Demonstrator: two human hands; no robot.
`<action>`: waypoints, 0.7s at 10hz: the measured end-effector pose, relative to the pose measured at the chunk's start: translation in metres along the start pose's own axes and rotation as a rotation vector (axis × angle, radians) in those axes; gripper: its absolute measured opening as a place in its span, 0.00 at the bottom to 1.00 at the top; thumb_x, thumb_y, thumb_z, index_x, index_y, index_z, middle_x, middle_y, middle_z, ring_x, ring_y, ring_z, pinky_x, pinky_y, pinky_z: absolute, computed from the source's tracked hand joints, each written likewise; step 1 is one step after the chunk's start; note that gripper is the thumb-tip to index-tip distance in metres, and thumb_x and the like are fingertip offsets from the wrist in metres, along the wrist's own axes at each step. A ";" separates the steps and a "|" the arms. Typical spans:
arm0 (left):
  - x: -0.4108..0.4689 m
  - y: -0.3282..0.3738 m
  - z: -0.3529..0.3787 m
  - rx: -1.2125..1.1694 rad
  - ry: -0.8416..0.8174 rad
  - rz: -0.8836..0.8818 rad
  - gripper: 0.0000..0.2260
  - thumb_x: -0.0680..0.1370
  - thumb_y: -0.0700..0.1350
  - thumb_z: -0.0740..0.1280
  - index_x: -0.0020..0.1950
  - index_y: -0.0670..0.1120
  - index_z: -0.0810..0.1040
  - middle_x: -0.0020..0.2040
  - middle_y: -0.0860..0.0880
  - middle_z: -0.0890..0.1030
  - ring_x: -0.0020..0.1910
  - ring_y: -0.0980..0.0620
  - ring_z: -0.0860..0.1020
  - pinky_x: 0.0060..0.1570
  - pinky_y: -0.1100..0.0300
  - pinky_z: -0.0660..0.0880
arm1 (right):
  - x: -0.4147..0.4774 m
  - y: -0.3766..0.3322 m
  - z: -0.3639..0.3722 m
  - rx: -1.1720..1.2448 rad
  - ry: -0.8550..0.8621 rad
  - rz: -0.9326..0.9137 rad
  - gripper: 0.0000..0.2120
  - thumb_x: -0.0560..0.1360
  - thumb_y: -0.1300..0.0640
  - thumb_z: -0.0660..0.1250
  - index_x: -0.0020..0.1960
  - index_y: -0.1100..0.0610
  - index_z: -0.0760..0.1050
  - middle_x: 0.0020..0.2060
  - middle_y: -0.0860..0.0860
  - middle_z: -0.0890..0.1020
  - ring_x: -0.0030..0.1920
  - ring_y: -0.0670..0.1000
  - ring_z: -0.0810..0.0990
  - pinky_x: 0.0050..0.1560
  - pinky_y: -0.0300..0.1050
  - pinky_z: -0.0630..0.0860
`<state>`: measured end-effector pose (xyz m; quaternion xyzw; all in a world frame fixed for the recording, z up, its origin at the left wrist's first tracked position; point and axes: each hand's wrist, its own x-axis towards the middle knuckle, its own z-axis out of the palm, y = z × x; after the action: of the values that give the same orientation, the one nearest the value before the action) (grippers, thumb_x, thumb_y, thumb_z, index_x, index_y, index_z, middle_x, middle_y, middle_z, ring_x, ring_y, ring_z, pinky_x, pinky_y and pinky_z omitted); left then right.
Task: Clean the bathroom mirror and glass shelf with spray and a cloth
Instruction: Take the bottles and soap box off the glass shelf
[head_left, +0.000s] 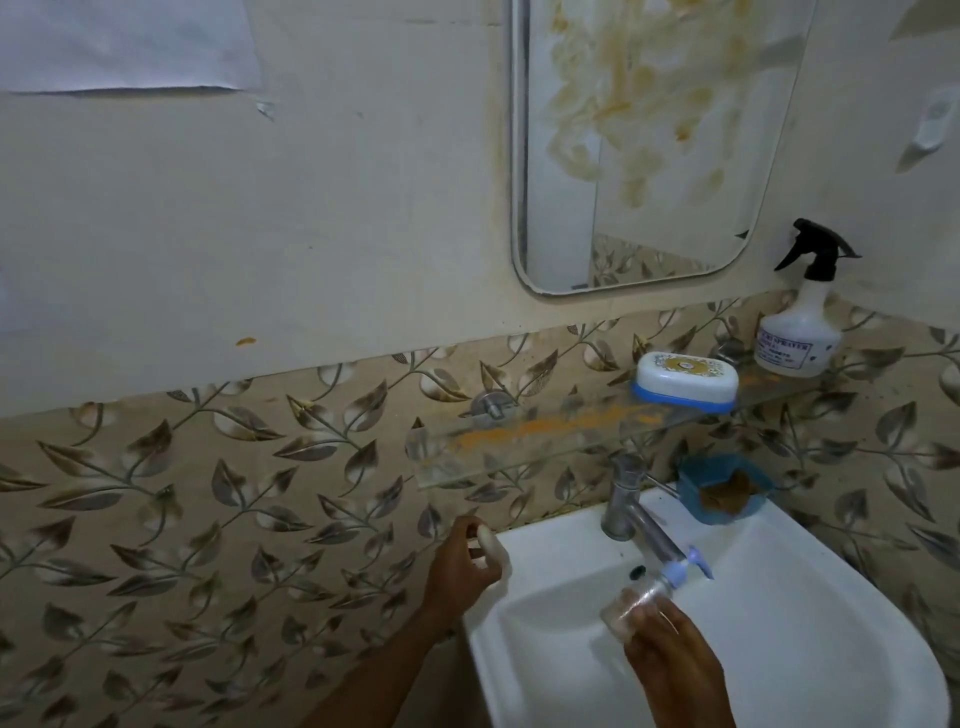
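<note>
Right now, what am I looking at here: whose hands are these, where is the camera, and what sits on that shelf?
There is no machine: a person wears one camera on the head, looking down at their own hands. The left hand pinches a pale thing, too blurred to name, by the edge of the sink. The right hand holds a clear pump bottle over the sink. The stained glass shelf carries a soap box and a spray bottle; the smeared mirror hangs above.

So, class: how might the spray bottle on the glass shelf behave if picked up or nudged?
The spray bottle looks like translucent plastic, so probably light and not brittle. Tall with a trigger on top, it may tip if nudged. On the smooth glass shelf it could slide.
</note>
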<state>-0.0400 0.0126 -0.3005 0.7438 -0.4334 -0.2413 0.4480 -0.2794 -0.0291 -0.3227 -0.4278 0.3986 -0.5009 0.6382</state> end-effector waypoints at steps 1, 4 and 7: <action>0.013 -0.010 0.010 0.087 -0.021 -0.050 0.17 0.68 0.41 0.71 0.54 0.51 0.71 0.51 0.50 0.78 0.49 0.51 0.79 0.45 0.59 0.76 | -0.002 -0.002 0.003 -0.146 -0.163 -0.081 0.12 0.72 0.53 0.64 0.47 0.35 0.77 0.54 0.23 0.74 0.61 0.33 0.73 0.55 0.20 0.67; 0.029 -0.031 0.015 0.197 -0.011 -0.051 0.18 0.71 0.47 0.68 0.61 0.52 0.71 0.55 0.51 0.78 0.55 0.48 0.77 0.55 0.54 0.75 | 0.022 -0.006 0.032 -0.336 0.015 0.194 0.10 0.69 0.73 0.68 0.47 0.61 0.77 0.42 0.60 0.81 0.42 0.57 0.78 0.45 0.48 0.75; 0.039 -0.041 0.006 0.179 -0.172 -0.009 0.45 0.64 0.49 0.76 0.74 0.57 0.54 0.70 0.54 0.67 0.68 0.53 0.68 0.64 0.57 0.68 | 0.084 0.018 0.098 -0.659 -0.050 0.063 0.18 0.69 0.68 0.69 0.59 0.62 0.76 0.48 0.57 0.81 0.49 0.55 0.78 0.39 0.32 0.68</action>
<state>-0.0071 -0.0143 -0.3379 0.7593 -0.4867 -0.2664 0.3399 -0.1674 -0.0952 -0.3152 -0.6109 0.5361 -0.3144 0.4904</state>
